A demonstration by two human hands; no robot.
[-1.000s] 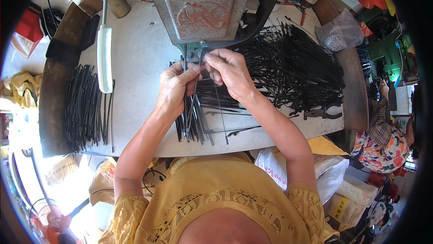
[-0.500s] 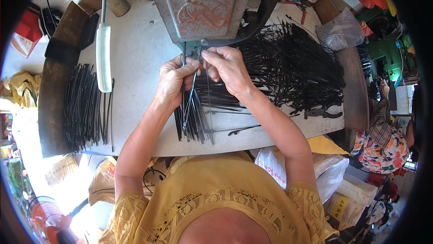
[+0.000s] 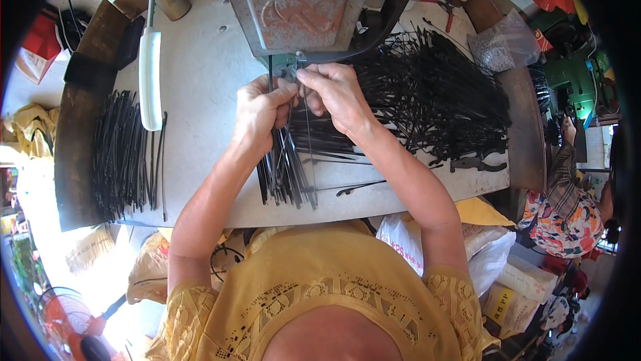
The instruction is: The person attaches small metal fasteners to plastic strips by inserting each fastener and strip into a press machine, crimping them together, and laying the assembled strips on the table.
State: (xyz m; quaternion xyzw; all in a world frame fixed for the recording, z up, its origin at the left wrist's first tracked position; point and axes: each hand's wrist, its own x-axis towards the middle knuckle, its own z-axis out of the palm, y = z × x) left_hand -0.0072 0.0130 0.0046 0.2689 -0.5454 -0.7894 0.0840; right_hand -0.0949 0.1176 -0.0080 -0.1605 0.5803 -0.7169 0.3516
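Observation:
My left hand (image 3: 264,104) is closed just under the front of a grey machine (image 3: 304,7) with worn paint, its thumb against its fingers. A thin black strip (image 3: 270,70) runs up from that hand toward the machine. Beside it my right hand (image 3: 334,90) pinches with thumb and forefinger right below the machine's lower edge; what lies between the fingertips is too small to make out. Under the hands a loose bundle of black strips (image 3: 284,174) points toward me. A larger tangled heap of black strips (image 3: 441,94) spreads to the right.
Another row of black strips (image 3: 123,154) lies at the table's left side. A white lamp (image 3: 151,80) hangs over the white table (image 3: 193,160). Pliers (image 3: 477,162) rest near the heap, a clear bag of small pieces (image 3: 501,47) behind. A co-worker (image 3: 564,221) sits at far right.
A long strip that hung below my left hand over the bundle no longer shows there. Both hands stay close together under the machine, and the view has shifted slightly.

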